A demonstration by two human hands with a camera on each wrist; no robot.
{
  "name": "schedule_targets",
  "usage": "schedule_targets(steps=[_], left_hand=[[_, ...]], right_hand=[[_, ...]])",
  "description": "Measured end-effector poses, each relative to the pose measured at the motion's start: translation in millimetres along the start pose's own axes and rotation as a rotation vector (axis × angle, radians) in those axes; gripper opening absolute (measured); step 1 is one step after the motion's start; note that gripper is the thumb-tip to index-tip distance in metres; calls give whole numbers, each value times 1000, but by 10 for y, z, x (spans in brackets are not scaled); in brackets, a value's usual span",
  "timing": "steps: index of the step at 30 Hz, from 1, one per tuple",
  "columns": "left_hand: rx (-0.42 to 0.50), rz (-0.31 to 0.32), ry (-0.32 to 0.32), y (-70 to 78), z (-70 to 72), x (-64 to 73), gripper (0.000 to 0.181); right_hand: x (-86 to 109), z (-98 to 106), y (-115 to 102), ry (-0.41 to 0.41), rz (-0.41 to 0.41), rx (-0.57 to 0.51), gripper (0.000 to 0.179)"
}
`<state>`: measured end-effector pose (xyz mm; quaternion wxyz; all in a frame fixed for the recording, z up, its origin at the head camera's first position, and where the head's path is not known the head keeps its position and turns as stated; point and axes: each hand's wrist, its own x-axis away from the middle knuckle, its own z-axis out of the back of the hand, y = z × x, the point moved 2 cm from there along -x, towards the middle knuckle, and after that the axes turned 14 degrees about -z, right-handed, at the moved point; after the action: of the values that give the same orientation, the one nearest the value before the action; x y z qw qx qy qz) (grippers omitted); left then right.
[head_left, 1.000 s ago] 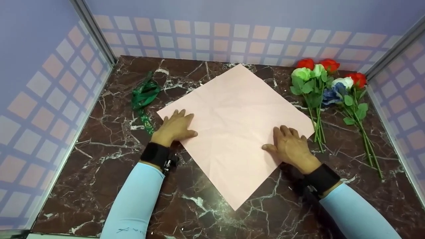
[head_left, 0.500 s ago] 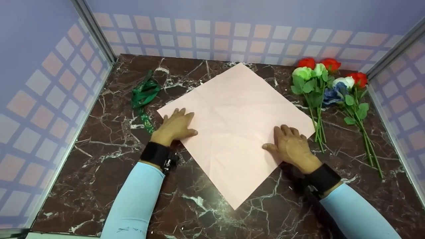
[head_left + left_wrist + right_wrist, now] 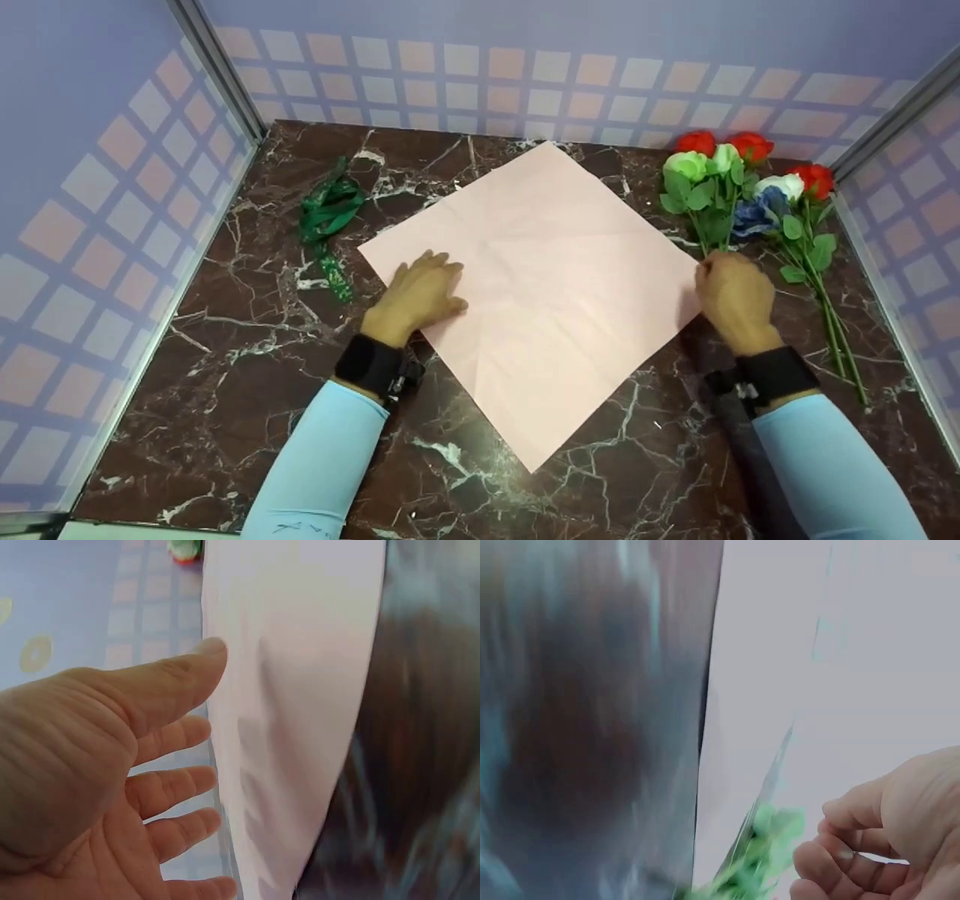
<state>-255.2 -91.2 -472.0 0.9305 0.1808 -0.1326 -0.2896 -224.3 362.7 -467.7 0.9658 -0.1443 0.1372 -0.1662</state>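
Note:
A square of pale pink wrapping paper lies flat on the marble-patterned table, one corner toward me. My left hand rests on its left part; the left wrist view shows its fingers spread and nearly straight along the paper. At the paper's right corner, my right hand is over the lower stems of the flower bunch and hides them. In the right wrist view its fingers are curled toward the thumb beside blurred green leaves; I cannot tell whether they pinch a stem.
A coiled green ribbon lies to the left of the paper. A second bunch with red, white and blue flowers lies at the far right. Tiled panels wall in the back and both sides of the table.
My right hand has left the paper's lower right part and moved right and up to the stems, its fingers now curled. My left hand has shifted slightly right on the paper.

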Motion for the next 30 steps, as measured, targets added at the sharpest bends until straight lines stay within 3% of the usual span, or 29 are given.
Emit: schedule_targets(steps=[3,8,12,16,19,24,27,30], left_hand=[[-16,-33,-23,82,-69,-18,75],[-1,-50,-28,123,-143,-21,83],[-2,-59,-32,126,-170,-16,89],[-1,-58,-36,124,-179,-17,90],[-5,-55,-40,120,-182,-19,89],[-13,-60,-50,124,-185,-31,89],[-9,-61,-53,123,-181,-30,89],[-5,-49,-58,121,-160,-31,89]], right_hand=[[-150,-16,154,-53,-84,31,28],[-284,-63,355,-224,-210,92,37],[-328,-71,437,-313,-264,101,43],[-360,-75,464,-343,-281,93,46],[-378,-64,466,-311,-255,72,43],[-357,38,433,-162,-215,-16,41],[-323,128,348,-81,-223,-85,46],[-252,182,189,0,-232,-175,40]])
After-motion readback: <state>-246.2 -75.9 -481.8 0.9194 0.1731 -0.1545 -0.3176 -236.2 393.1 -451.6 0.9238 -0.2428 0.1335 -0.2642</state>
